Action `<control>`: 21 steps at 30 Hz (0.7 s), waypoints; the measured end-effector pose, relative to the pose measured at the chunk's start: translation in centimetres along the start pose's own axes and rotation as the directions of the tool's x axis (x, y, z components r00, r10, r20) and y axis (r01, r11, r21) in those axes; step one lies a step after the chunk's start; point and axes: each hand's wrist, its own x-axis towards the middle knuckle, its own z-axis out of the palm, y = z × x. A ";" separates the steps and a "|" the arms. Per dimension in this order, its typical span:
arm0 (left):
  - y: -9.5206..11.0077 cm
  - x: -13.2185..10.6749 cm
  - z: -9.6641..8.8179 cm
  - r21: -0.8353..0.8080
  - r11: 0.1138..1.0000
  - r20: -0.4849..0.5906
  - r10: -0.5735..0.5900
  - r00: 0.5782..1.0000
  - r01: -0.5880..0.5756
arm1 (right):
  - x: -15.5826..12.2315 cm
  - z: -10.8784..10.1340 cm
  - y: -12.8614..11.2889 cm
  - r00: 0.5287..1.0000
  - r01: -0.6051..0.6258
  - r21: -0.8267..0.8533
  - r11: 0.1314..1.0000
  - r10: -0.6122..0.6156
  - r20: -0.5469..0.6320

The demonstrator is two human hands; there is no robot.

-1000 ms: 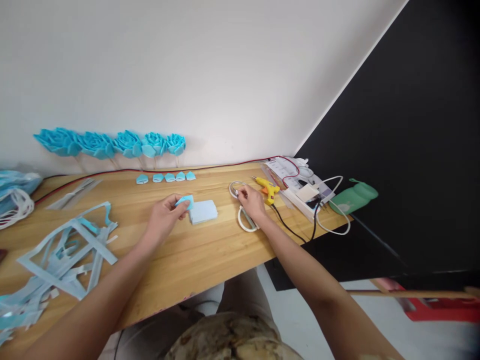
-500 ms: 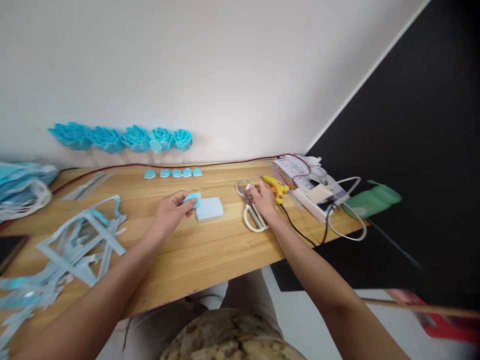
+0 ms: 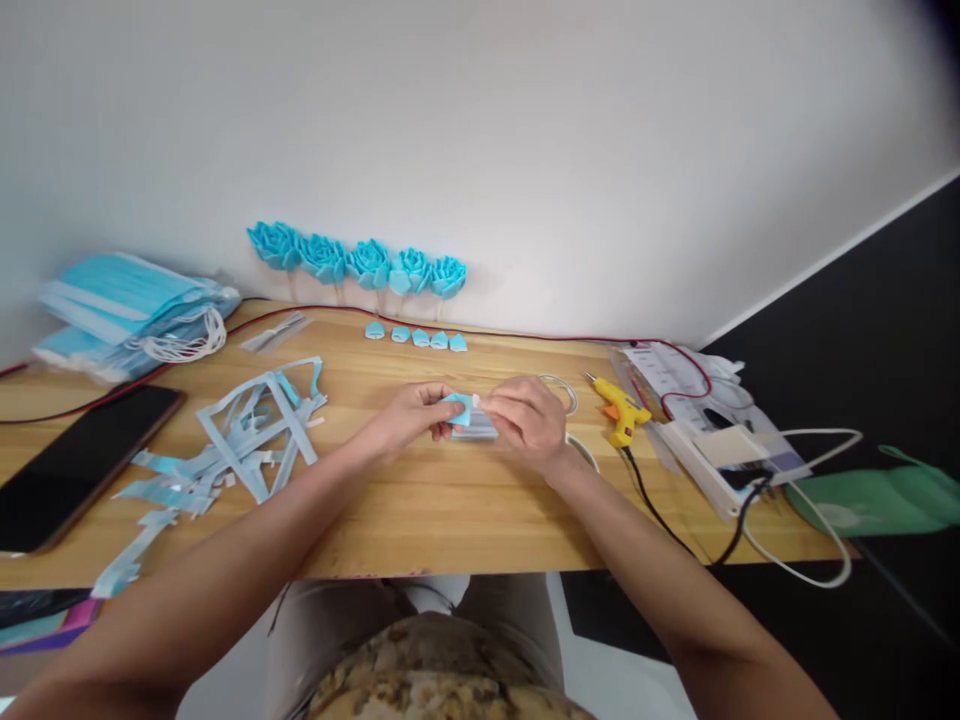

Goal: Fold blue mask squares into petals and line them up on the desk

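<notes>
My left hand (image 3: 420, 418) pinches a small folded piece of blue fabric (image 3: 459, 408) between thumb and fingers. Close against its right edge, my right hand (image 3: 525, 415) is closed on a tiny white piece (image 3: 475, 400), too small to name. Under both hands lies a stack of pale cut fabric (image 3: 477, 428), mostly covered. A pair of scissors (image 3: 582, 452) with white handles rests behind my right hand and wrist, largely hidden. Several folded blue petals (image 3: 420, 338) stand in a row farther back.
Blue fabric flowers (image 3: 369, 264) on sticks lean against the wall. Left are a pile of face masks (image 3: 127, 300), cut strips (image 3: 255, 420) and a phone (image 3: 82, 465). Right are a yellow glue gun (image 3: 624, 412), a power strip (image 3: 701, 468) with cords and a green pouch (image 3: 877, 500).
My right hand has left the scissors and come over to the blue fabric piece in my left hand, bringing the white bit. The view has swung left.
</notes>
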 end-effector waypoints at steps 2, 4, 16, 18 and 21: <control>0.0 -0.1 0.0 -0.005 1.000 0.003 -0.015 1.000 0.015 | -0.1 0.4 0.3 1.000 0.008 0.001 1.000 -0.008 0.001; 0.0 -0.1 -0.1 -0.009 1.000 0.004 -0.014 1.000 0.014 | -0.3 0.7 0.3 1.000 -0.007 -0.009 1.000 0.007 0.005; -0.2 0.1 0.1 -0.014 1.000 0.008 -0.023 1.000 0.023 | -0.7 1.1 0.1 0.999 -0.008 0.011 1.000 0.008 0.040; -0.3 0.1 0.1 -0.012 1.000 0.009 -0.028 1.000 0.029 | -0.7 1.1 0.2 0.999 -0.014 0.009 1.000 0.013 0.047; -0.4 0.2 0.1 -0.007 0.999 0.007 -0.035 0.999 0.035 | -0.7 1.0 0.3 0.998 -0.025 0.008 1.000 0.025 0.052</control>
